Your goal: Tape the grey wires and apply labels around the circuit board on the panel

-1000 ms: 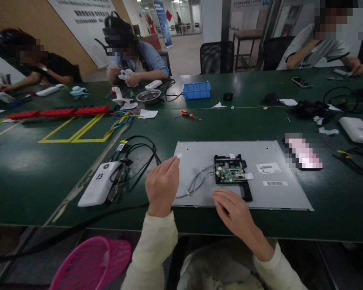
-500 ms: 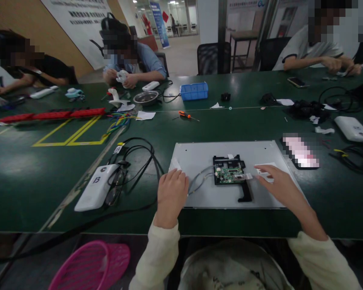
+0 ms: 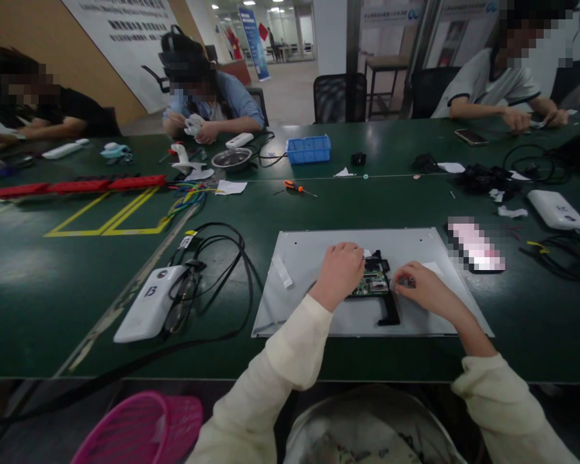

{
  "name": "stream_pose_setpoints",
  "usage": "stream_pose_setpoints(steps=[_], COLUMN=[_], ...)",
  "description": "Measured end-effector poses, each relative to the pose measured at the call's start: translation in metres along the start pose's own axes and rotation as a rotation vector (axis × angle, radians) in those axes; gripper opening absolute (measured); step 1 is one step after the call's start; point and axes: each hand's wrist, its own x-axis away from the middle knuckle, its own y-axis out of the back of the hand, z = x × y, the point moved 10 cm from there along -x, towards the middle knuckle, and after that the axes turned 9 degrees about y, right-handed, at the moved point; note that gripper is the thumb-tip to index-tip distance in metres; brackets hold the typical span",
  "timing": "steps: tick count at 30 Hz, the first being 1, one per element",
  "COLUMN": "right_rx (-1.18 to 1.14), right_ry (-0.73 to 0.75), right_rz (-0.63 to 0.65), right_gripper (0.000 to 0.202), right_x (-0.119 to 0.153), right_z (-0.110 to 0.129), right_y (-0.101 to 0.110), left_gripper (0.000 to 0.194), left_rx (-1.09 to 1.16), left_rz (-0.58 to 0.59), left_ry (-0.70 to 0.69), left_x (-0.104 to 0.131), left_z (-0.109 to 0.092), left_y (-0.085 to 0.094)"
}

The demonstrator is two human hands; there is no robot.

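Note:
A flat grey metal panel (image 3: 309,243) lies before me, with a black plastic bracket (image 3: 391,312) and a green circuit board (image 3: 370,285) on it. My left hand (image 3: 341,274) rests over the board's left side, its fingers curled; the fingertips are hidden. At the board's right edge, my right hand (image 3: 423,287) has thumb and forefinger pinched at a small clear strip (image 3: 395,285), mostly covered by the fingers. A white paper strip (image 3: 283,272) lies on the panel's left part. Another white piece (image 3: 433,267) is partly behind my right hand.
Left of the panel are a white power bank (image 3: 149,303) and coiled black cable (image 3: 244,258). A phone (image 3: 476,245) lies to the right. Beyond are an orange screwdriver (image 3: 294,186), a blue basket (image 3: 308,149) and a metal bowl (image 3: 232,159). Several people sit across the table.
My left hand has moved right from the panel's left edge onto the circuit board. My right hand has moved slightly left, its fingers closing at the board's right edge.

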Motion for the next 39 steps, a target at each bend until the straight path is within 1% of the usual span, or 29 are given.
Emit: stream_pose_setpoints(steps=[3, 6, 9, 11, 13, 14, 16, 17, 19, 23, 25, 27, 30, 34, 37, 39], right_rx=[-0.065, -0.092, 0.013, 0.127, 0.275, 0.350, 0.459, 0.476, 0.438, 0.235, 0.179, 0.168, 0.179, 0.207, 0.332, 0.450], right_ry=[-0.075, -0.174, -0.249, -0.272, -0.273, -0.263, -0.220, -0.184, -0.082, 0.187, 0.235, 0.243, 0.245, 0.254, 0.265, 0.268], right_rz=[0.022, -0.007, -0.088, -0.110, -0.136, -0.155, -0.196, -0.209, -0.209, -0.110, -0.074, -0.067, -0.066, -0.054, -0.012, -0.027], right_gripper=[0.010, 0.010, 0.013, 0.016, 0.024, 0.029, 0.038, 0.040, 0.039, 0.029, 0.025, 0.025, 0.028, 0.021, 0.021, 0.024], right_x=[0.004, 0.009, 0.014, 0.015, 0.015, 0.014, 0.008, 0.003, -0.012, -0.051, -0.066, -0.077, -0.084, -0.086, -0.085, -0.083], right_z=[-0.009, -0.023, -0.044, -0.057, -0.065, -0.065, -0.055, -0.046, -0.022, 0.037, 0.053, 0.058, 0.059, 0.059, 0.056, 0.050], right_y=[0.002, 0.014, 0.033, 0.040, 0.047, 0.050, 0.055, 0.054, 0.048, 0.018, 0.005, -0.001, -0.004, -0.004, -0.006, -0.001], left_gripper=[0.019, 0.026, 0.028, 0.029, 0.030, 0.030, 0.030, 0.031, 0.034, 0.033, 0.032, 0.031, 0.029, 0.024, 0.021, 0.022], left_rx=[0.051, 0.138, 0.222, 0.259, 0.281, 0.286, 0.284, 0.278, 0.261, 0.246, 0.248, 0.249, 0.250, 0.246, 0.241, 0.240], left_rz=[-0.004, -0.011, -0.035, -0.052, -0.060, -0.063, -0.075, -0.083, -0.093, -0.080, -0.077, -0.075, -0.076, -0.079, -0.070, -0.062], left_ry=[0.016, 0.064, 0.117, 0.131, 0.140, 0.147, 0.179, 0.197, 0.226, 0.242, 0.241, 0.242, 0.246, 0.246, 0.250, 0.253], left_x=[-0.006, -0.004, 0.000, 0.003, 0.004, 0.004, 0.005, 0.005, 0.005, 0.005, 0.006, 0.006, 0.007, 0.008, 0.008, 0.008], left_z=[0.008, 0.021, 0.032, 0.034, 0.034, 0.035, 0.038, 0.040, 0.043, 0.045, 0.045, 0.046, 0.047, 0.048, 0.049, 0.049], left_y=[-0.023, -0.039, -0.044, -0.043, -0.043, -0.043, -0.041, -0.041, -0.040, -0.041, -0.042, -0.043, -0.043, -0.042, -0.043, -0.044])
